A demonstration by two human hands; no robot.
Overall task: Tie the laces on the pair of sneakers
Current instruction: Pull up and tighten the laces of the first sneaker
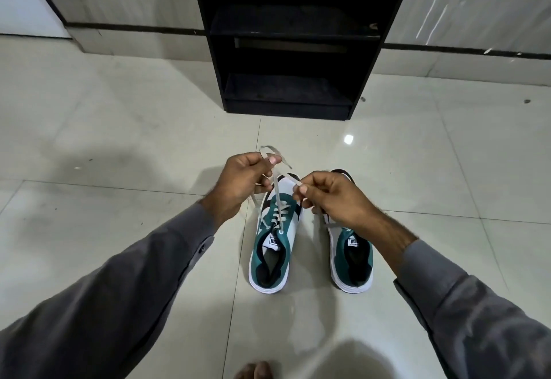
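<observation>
Two teal, white and black sneakers stand side by side on the tiled floor, heels toward me. The left sneaker has grey laces pulled up from its top eyelets. My left hand pinches one lace end above the toe, and a loop of it sticks out past my thumb. My right hand pinches the other lace end, which crosses over toward the left hand. The right sneaker is partly hidden under my right hand and wrist; a loose grey lace lies across its tongue.
A black open shelf unit stands against the wall just beyond the sneakers. Glossy pale floor tiles spread to both sides. Part of a bare foot shows at the bottom edge.
</observation>
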